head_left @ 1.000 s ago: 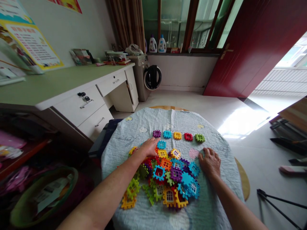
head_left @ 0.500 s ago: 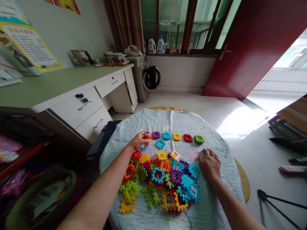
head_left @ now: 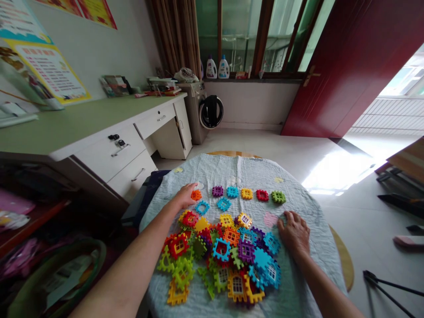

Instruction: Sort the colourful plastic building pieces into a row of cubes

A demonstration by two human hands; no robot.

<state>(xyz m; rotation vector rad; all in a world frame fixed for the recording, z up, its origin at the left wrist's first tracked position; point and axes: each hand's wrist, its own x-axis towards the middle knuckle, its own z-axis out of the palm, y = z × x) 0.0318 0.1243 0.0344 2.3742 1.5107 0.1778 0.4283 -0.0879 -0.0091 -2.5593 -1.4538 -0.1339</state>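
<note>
My left hand (head_left: 184, 197) is at the far left of the cloth, its fingers and thumb around an orange toy building block (head_left: 196, 194) with notched edges. Just below lies a blue frame block (head_left: 202, 207); another blue block (head_left: 224, 204) sits to its right. A row continues rightward with a purple block (head_left: 217, 191), a blue block (head_left: 232, 192), a yellow block (head_left: 247, 193), a red block (head_left: 262, 195) and a green block (head_left: 278, 197). My right hand (head_left: 294, 232) rests palm down on the cloth, fingers apart, right of a mixed block pile (head_left: 221, 249).
A pale blue cloth (head_left: 300, 282) covers the round table. Left of it are a desk with white drawers (head_left: 112, 163) and a basket (head_left: 99, 247). Behind are a washing machine (head_left: 194, 110) with its door open and a red door (head_left: 314, 101). A black stand (head_left: 371, 277) is at right.
My left hand has moved left with the orange block, widening its gap from the purple one. The blue frame block below is now uncovered. My right hand stays on the cloth; the view shifted slightly.
</note>
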